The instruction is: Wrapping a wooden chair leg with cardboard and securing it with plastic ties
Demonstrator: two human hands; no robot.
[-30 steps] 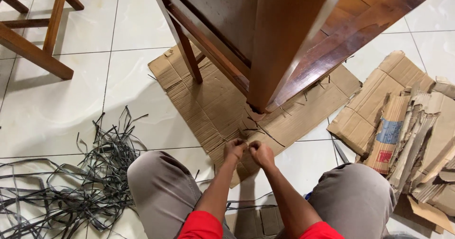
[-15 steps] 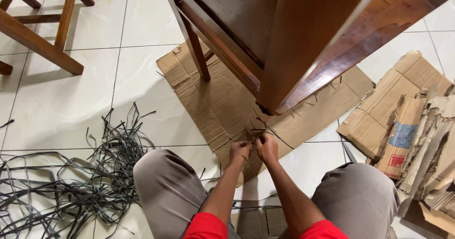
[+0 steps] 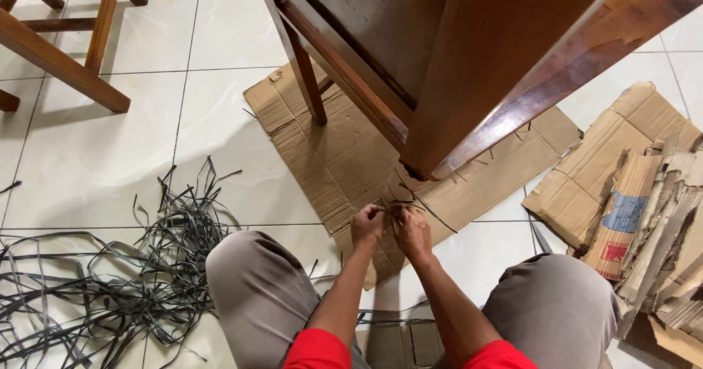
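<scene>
Thin dark strips (image 3: 417, 209) sit pinched between the two hands, low in the middle of the head view, just in front of the foot of a tilted wooden furniture leg (image 3: 505, 69). The left hand (image 3: 367, 226) is curled tight, fingertips closed on the strips near its thumb; the right hand (image 3: 412, 233) is bunched the same way, touching the left, knuckles up. A few loose ends of the strips fan out toward the right from the fingers (how many there are is too fine to tell). Both forearms come up from red sleeves at the bottom edge, between two knees in grey-brown trousers.

Under the hands and the furniture leg lies a flattened sheet of brown cardboard (image 3: 337, 149) on white floor tiles (image 3: 95, 171). A second, thinner leg of the same piece of furniture (image 3: 304, 69) stands on that cardboard farther back. To the left of the person's left knee spreads a tangled heap of long dark strips (image 3: 124, 274), well apart from the hands. At the right edge lies a pile of folded and torn cardboard pieces (image 3: 644, 208), one with a blue and red print. In the upper left corner stands part of another wooden frame (image 3: 66, 54) on the tiles.
</scene>
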